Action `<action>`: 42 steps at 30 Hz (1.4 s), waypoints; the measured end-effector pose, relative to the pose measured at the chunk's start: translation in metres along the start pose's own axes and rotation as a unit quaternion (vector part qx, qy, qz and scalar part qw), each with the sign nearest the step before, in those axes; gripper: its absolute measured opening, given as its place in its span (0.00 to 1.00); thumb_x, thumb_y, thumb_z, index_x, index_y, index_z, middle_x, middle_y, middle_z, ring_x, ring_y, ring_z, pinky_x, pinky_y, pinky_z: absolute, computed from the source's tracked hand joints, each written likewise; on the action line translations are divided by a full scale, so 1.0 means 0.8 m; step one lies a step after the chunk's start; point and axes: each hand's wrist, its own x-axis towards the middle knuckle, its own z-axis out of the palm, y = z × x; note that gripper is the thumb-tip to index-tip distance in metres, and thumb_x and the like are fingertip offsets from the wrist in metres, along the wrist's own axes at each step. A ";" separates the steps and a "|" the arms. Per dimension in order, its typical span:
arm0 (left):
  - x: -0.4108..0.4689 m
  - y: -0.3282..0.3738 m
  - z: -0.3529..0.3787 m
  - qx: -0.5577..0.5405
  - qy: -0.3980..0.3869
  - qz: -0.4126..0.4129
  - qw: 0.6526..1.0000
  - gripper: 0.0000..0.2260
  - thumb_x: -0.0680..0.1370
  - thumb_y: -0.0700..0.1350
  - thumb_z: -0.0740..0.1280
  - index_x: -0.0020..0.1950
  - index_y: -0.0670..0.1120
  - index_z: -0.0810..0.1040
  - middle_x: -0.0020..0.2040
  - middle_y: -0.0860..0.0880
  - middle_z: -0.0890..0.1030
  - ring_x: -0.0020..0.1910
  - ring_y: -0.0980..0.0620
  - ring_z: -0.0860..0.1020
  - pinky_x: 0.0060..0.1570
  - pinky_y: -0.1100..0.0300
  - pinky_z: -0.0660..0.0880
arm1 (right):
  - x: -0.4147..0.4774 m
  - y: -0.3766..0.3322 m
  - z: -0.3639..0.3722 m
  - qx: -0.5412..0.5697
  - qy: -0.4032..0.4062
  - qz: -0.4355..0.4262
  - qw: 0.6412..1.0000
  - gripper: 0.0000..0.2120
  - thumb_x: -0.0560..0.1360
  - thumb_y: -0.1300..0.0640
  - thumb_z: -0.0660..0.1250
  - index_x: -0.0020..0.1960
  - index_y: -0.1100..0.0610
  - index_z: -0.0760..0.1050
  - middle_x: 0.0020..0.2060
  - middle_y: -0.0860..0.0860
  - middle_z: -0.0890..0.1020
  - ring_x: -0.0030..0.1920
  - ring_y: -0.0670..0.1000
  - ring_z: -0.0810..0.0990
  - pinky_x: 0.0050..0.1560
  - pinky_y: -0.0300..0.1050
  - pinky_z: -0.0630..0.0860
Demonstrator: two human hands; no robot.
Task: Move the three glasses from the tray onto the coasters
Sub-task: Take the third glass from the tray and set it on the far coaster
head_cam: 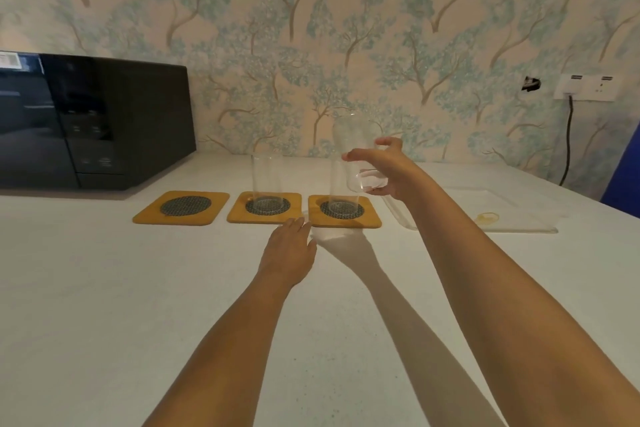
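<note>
Counter (104,288): white worktop; black microwave (93,121) at its far left, sticker unreadable.
Tray (519,218): clear, far right, no glasses left on it.
Coasters: three along the far edge; left coaster (145,215) bare.
Standing glasses: middle glass (266,177), right glass (343,184), each on a coaster.
Right hand (388,170): grasping the third glass (360,156), airborne, tilted.
Left hand (289,246): flat, released, on the counter.
Risk: carrying leftward, it may clip both standing glasses.

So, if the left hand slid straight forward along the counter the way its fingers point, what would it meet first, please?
Probably the middle coaster: the left hand lies flat with fingertips just short of its near right corner, beside the gap to the right coaster. Depth is uncertain.
</note>
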 end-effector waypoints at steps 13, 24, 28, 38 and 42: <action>-0.030 -0.110 -0.046 0.026 0.018 -0.072 0.997 0.23 0.83 0.50 0.52 0.77 0.43 0.56 0.78 0.46 0.57 0.78 0.47 0.54 0.77 0.52 0.53 | -0.006 -0.004 0.105 -0.150 0.052 -0.191 0.969 0.35 0.65 0.52 0.77 0.68 0.52 0.66 0.64 0.57 0.72 0.62 0.55 0.74 0.55 0.46 0.73; -0.037 -0.148 -0.062 0.022 -0.006 -0.122 0.992 0.22 0.83 0.51 0.52 0.76 0.45 0.57 0.78 0.46 0.58 0.78 0.47 0.56 0.76 0.51 0.54 | 0.004 -0.018 0.183 0.059 0.028 -0.142 0.988 0.39 0.68 0.52 0.76 0.72 0.53 0.57 0.62 0.55 0.74 0.55 0.52 0.73 0.52 0.43 0.66; -0.036 -0.150 -0.061 0.016 -0.007 -0.116 0.993 0.22 0.83 0.50 0.51 0.75 0.44 0.61 0.77 0.46 0.62 0.76 0.47 0.60 0.75 0.51 0.57 | 0.017 -0.021 0.210 0.108 -0.002 -0.094 0.990 0.37 0.68 0.49 0.75 0.71 0.57 0.64 0.58 0.50 0.72 0.57 0.50 0.71 0.54 0.43 0.68; -0.031 -0.150 -0.057 0.023 0.017 -0.114 0.993 0.19 0.83 0.50 0.51 0.68 0.43 0.70 0.69 0.46 0.73 0.69 0.47 0.70 0.71 0.50 0.65 | 0.057 -0.005 0.270 0.137 -0.038 -0.064 0.988 0.34 0.66 0.54 0.76 0.64 0.55 0.60 0.60 0.54 0.72 0.63 0.56 0.75 0.62 0.51 0.72; -0.029 -0.151 -0.055 0.022 0.023 -0.118 0.992 0.19 0.83 0.50 0.51 0.69 0.44 0.69 0.70 0.46 0.72 0.70 0.47 0.69 0.72 0.50 0.64 | 0.066 -0.006 0.286 0.164 -0.082 -0.038 0.982 0.39 0.69 0.52 0.75 0.70 0.52 0.55 0.67 0.55 0.69 0.65 0.55 0.70 0.61 0.49 0.67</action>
